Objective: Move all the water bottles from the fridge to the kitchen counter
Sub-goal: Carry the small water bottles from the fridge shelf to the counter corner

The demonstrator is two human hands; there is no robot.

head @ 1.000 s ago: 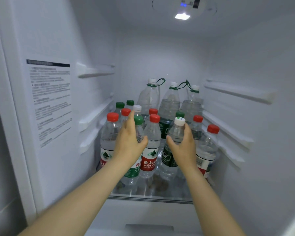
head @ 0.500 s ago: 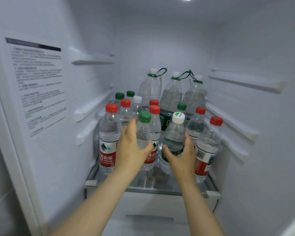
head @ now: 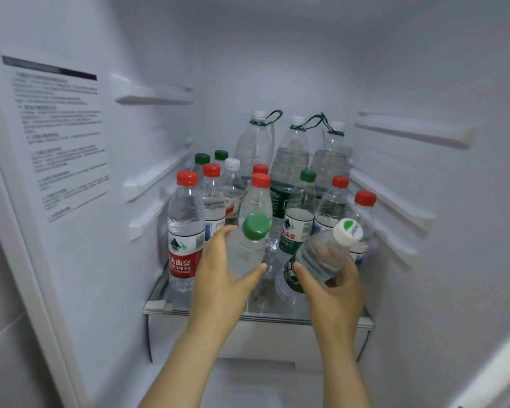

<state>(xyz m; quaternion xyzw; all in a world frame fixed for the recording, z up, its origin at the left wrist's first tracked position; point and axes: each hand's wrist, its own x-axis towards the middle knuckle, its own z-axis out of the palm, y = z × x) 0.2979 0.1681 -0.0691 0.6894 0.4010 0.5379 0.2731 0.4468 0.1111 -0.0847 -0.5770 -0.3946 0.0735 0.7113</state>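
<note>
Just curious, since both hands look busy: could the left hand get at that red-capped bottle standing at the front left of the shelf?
Probably not right now. The left hand is shut around the green-capped bottle. The red-capped bottle stands right beside it at the shelf's front edge, with nothing in front.

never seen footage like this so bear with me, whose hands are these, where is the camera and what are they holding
There is no machine here: a person wears one camera on the head, looking down into an open white fridge. The left hand has its grip around a clear plastic bottle with a green cap; the right hand grips a clear plastic bottle with a white cap. Both bottles are tilted toward the camera. Many more bottles stand on the glass shelf: small ones with red, green or white caps, and three tall ones at the back.
</note>
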